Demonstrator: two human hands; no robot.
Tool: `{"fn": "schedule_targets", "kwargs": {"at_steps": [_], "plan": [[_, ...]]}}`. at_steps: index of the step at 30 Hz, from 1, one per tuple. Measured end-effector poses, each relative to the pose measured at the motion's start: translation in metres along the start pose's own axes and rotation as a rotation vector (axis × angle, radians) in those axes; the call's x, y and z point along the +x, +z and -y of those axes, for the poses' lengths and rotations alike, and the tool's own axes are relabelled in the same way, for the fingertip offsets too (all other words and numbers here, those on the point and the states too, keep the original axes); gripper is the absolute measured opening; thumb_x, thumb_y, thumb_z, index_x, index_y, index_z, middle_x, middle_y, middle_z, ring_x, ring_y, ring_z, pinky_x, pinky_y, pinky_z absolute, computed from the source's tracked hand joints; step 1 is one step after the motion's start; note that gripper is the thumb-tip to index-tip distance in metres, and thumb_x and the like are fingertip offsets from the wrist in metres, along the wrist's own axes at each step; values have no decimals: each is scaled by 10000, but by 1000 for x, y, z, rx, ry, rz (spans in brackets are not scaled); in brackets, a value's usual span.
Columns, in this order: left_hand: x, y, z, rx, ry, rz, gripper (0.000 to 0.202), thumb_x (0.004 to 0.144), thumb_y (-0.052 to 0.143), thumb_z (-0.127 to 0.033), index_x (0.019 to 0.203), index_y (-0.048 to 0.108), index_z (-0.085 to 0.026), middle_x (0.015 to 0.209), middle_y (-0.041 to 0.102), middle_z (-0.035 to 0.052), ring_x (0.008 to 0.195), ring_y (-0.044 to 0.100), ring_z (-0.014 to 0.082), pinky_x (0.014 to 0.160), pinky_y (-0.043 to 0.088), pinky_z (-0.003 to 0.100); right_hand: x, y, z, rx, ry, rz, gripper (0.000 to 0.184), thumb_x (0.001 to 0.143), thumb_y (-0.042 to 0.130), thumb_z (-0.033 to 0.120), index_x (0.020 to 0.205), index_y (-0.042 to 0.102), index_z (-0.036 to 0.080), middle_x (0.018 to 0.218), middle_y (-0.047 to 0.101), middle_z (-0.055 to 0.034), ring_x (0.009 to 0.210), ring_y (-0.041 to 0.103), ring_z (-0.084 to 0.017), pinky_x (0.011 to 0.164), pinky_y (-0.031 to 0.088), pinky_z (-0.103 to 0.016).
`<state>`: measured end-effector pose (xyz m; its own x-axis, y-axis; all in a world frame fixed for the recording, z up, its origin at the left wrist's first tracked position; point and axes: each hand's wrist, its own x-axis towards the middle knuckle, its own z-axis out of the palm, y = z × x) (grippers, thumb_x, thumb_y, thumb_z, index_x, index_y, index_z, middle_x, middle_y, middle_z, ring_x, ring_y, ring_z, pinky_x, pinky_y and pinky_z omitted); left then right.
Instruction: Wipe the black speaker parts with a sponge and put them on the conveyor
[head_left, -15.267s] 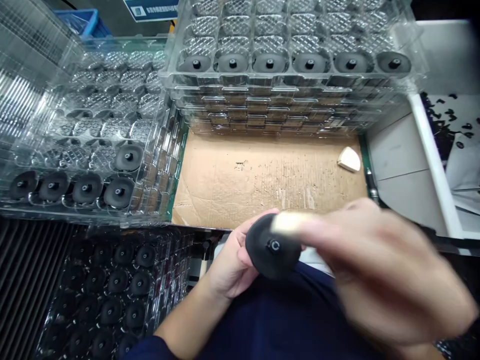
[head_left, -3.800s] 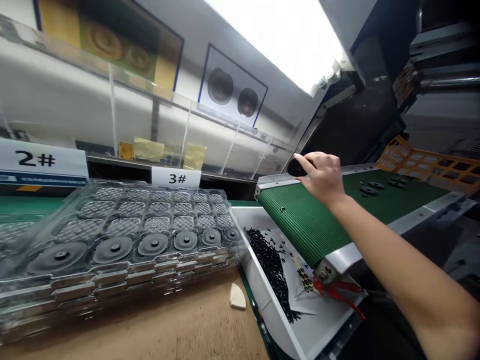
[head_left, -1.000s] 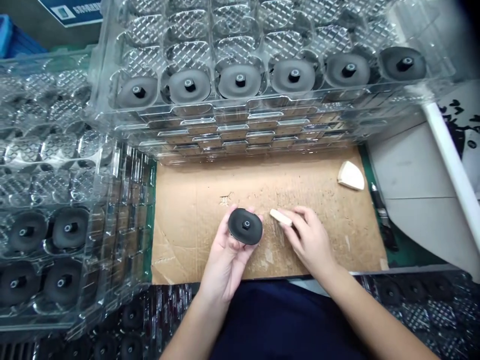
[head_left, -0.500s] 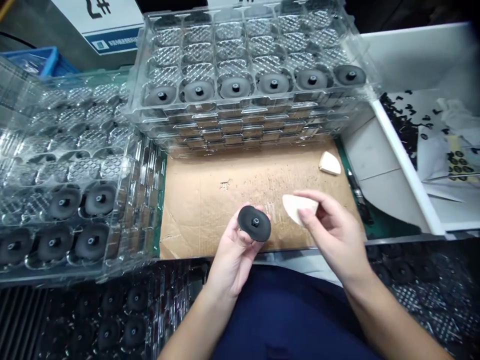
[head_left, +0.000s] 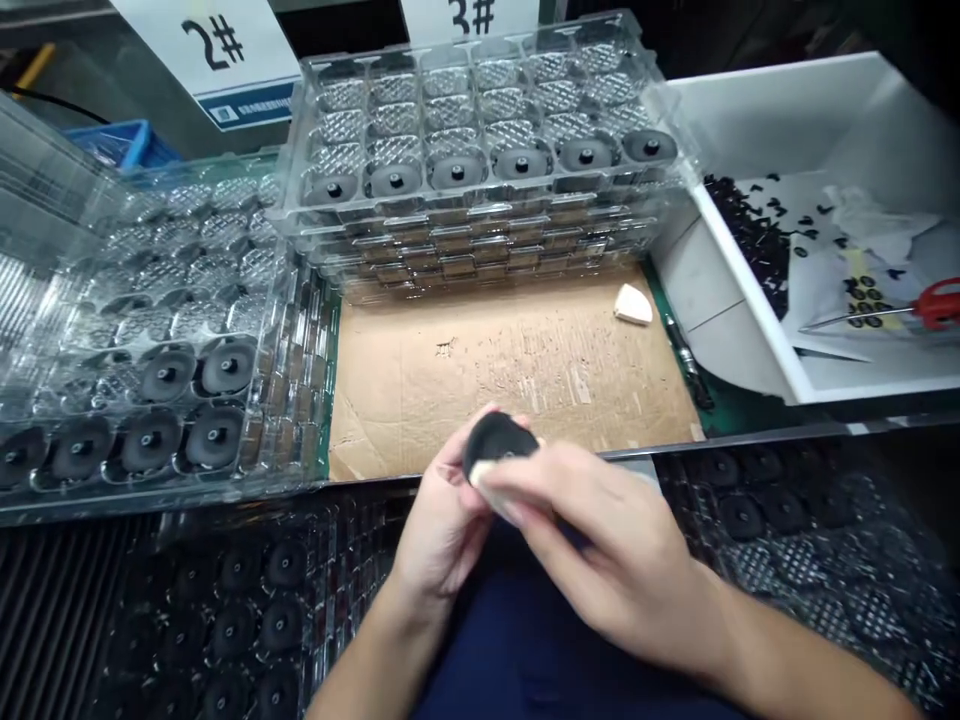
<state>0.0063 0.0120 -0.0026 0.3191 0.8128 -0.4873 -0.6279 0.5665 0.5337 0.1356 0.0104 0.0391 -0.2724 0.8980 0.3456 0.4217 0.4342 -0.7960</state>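
Note:
A round black disc (head_left: 495, 436) with a small raised hub is held tilted by my left hand (head_left: 442, 510), fingers around its edge. My right hand (head_left: 600, 530) pinches a pale wedge-shaped pad (head_left: 499, 485), like a makeup sponge, against the near rim of the disc. Most of the pad is covered by my fingers. Both hands are over the front edge of a brown cardboard sheet (head_left: 405, 400). A second pale wedge (head_left: 634, 305) lies at the sheet's far right corner.
Stacked clear plastic trays (head_left: 480, 215) with black discs in the front row stand behind the cardboard. More trays (head_left: 259, 420) rise at left. On the right are a black pen (head_left: 686, 360) and a white bin (head_left: 757, 320) holding small black parts and a red-handled tool (head_left: 934, 305).
My right hand has moved left and brought the pale pad onto the disc's rim. My left hand still holds the disc, now tilted differently. The camera view has shifted.

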Motion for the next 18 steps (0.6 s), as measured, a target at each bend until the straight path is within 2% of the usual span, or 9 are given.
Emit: {"fn": "schedule_targets", "kwargs": {"at_steps": [2,4,6,7,9,11,13,16,18], "plan": [[-2,2,-1,11,17,-18,516,534,864,-199,1012,683,-269,971,731,-21,833,677,131,759,535,193,-2,-2,3,42,37,82,173,872,515,85,977,647,119,813,656,-27,747,613,-83,723,495,-163],[-2,3,0,25,21,17,481,538,863,-271,987,693,-237,886,734,-13,798,678,132,726,534,181,0,-2,3,-25,28,-7,177,876,507,93,977,650,116,833,663,-37,771,618,-94,742,500,-178],[-3,3,2,34,10,73,463,550,852,-324,969,700,-198,830,731,6,846,680,162,780,534,207,1,-1,3,-83,-35,-135,206,889,482,96,1024,637,89,883,676,-76,823,619,-127,780,507,-229],[-4,3,1,30,10,83,468,556,848,-325,979,699,-194,845,734,13,886,677,176,822,529,225,1,-1,3,-68,-59,-150,216,891,475,93,1042,629,78,888,677,-86,825,618,-135,779,510,-244],[-5,1,0,13,11,59,500,552,853,-281,1022,690,-231,930,742,4,924,675,174,864,522,237,-2,-4,3,31,-41,-47,205,883,488,81,1031,629,91,848,672,-66,774,615,-119,737,516,-224],[-6,1,-1,3,13,14,532,526,864,-236,1027,688,-265,992,739,-15,898,683,150,827,533,211,-3,-6,2,101,32,93,171,867,518,76,972,645,124,791,655,-26,711,605,-89,676,508,-177],[-6,3,-1,15,13,1,526,525,865,-238,1022,692,-249,960,744,-12,869,687,140,772,537,180,-2,-8,2,65,57,69,160,865,525,85,954,652,125,783,649,-22,703,601,-85,667,502,-171],[-5,7,0,21,-3,55,465,584,838,-255,1025,697,-217,944,746,7,932,677,155,816,521,181,0,-9,2,13,-55,-85,204,879,491,78,1029,629,77,849,669,-64,782,613,-116,745,505,-220],[-6,7,-1,-7,-27,100,448,590,836,-225,1017,701,-235,989,743,2,965,670,152,861,509,186,-5,-15,3,56,-78,-10,214,876,493,64,1048,618,91,895,679,-59,820,620,-112,759,500,-211]]}}
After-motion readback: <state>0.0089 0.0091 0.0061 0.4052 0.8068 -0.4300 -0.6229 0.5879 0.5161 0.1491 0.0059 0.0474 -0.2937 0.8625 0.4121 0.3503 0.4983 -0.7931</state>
